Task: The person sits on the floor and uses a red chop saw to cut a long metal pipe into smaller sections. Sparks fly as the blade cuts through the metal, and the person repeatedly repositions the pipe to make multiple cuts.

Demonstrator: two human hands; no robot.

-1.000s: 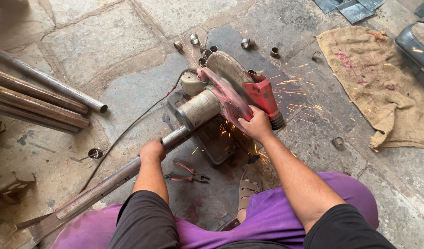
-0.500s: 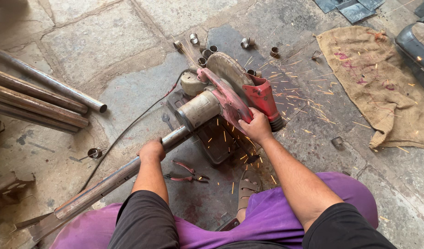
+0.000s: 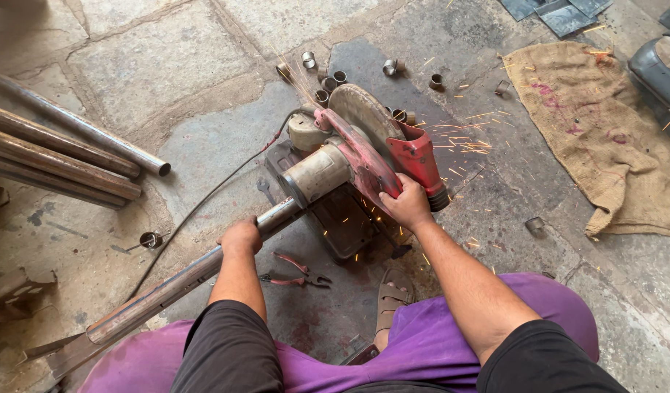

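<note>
The right hand (image 3: pixel 406 205) is wrapped around the handle of the red chop saw (image 3: pixel 364 156), its grip pressed together on that handle, and the left hand (image 3: pixel 240 236) is closed around the long steel pipe (image 3: pixel 182 280), which runs from the saw's clamp out toward 8 o'clock along the stone floor (image 3: pixel 153 65). Compared with a second ago both hands sit in the same places, but the sparks have changed: they were thick and low by the right hand, and now they fan out wide toward 3 o'clock, with a fresh thin spray shooting up toward 11 o'clock past the cut pipe rings (image 3: pixel 328 76). That reads as the blade being deeper in the pipe, so the cut looks well along rather than just begun. The saw stands near the middle of the view; a pair of pliers (image 3: pixel 295 271) lies just beside the left forearm, and a sandalled foot (image 3: pixel 395 298) rests at 6 o'clock of the saw base. A stack of pipes (image 3: pixel 65 156) lies at 9 o'clock, well apart, and a burlap sack (image 3: pixel 604 138) at 3 o'clock catches the edge of the sparks. Bare floor lies at 12 o'clock and 5 o'clock.
</note>
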